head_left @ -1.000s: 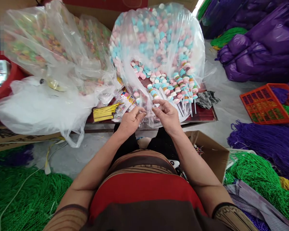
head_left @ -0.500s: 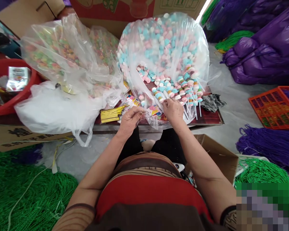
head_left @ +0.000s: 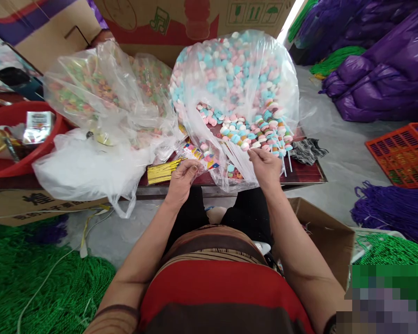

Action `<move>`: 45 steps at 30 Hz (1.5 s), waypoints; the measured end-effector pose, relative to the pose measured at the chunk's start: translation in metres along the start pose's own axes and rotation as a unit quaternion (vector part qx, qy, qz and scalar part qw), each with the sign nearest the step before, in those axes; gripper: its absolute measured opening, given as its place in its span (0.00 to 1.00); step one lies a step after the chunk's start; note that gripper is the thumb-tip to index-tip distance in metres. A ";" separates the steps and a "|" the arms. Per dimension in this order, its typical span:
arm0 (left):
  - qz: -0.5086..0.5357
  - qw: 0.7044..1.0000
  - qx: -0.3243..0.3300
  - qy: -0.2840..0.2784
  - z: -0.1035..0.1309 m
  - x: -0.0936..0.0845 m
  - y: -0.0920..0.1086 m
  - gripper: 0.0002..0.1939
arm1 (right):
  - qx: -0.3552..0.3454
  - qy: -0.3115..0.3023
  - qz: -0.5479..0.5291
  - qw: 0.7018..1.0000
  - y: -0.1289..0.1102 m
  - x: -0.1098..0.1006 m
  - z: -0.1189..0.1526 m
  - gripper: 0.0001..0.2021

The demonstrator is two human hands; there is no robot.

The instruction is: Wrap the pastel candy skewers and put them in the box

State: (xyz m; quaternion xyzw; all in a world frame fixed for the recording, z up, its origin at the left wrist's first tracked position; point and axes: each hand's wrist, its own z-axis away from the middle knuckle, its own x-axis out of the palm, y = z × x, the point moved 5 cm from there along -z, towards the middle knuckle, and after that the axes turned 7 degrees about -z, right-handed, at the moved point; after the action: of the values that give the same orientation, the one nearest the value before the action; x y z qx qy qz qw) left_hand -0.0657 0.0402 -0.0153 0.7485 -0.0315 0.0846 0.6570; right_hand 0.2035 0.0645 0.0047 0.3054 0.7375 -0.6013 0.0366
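So the right hand [head_left: 267, 170] is now shifted right by the candy skewers [head_left: 273, 132], grip can't be told, leaving the printed packet [head_left: 209, 161], near side of the tabletop [head_left: 305, 172], apparently pinched by just the left hand [head_left: 181, 180].

Likely packing workshop: candy skewers [head_left: 267, 131] by bulk candy bag [head_left: 226, 69], purple sacks [head_left: 386, 88], orange crate [head_left: 392, 162], green cord heaps [head_left: 55, 287].

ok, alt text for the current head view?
A person's left hand pinches a small printed packet; the right hand is beside white sticks and candy skewers at a dark red table. Behind are a clear bag of pink, blue and white candies; gold strips lie beside the left hand.
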 end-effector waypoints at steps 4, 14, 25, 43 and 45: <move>-0.040 0.999 0.016 -0.006 -0.003 -0.004 0.002 0.22 | -0.017 0.011 -0.182 0.983 -0.011 -0.038 0.023 0.10; -0.094 0.987 0.081 -0.105 -0.003 0.002 0.014 0.13 | -0.059 -0.075 -0.197 0.976 -0.022 -0.079 0.050 0.06; -0.194 0.953 0.161 -0.165 -0.003 0.009 0.032 0.16 | -0.078 -0.103 -0.109 0.986 -0.012 -0.092 0.050 0.06; -0.191 0.942 0.191 -0.201 0.001 0.010 0.029 0.10 | -0.122 -0.108 -0.071 0.984 -0.020 -0.101 0.056 0.02; -0.195 0.938 0.200 -0.206 0.001 0.010 0.028 0.08 | -0.121 -0.106 -0.068 0.985 -0.019 -0.102 0.056 0.03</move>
State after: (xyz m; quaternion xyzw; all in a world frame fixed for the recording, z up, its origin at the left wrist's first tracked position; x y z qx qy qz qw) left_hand -0.0603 0.0357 0.0137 0.8570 -0.0018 -0.1967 0.4763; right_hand 0.2596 -0.0299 0.0488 0.1825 0.8160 -0.5374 0.1099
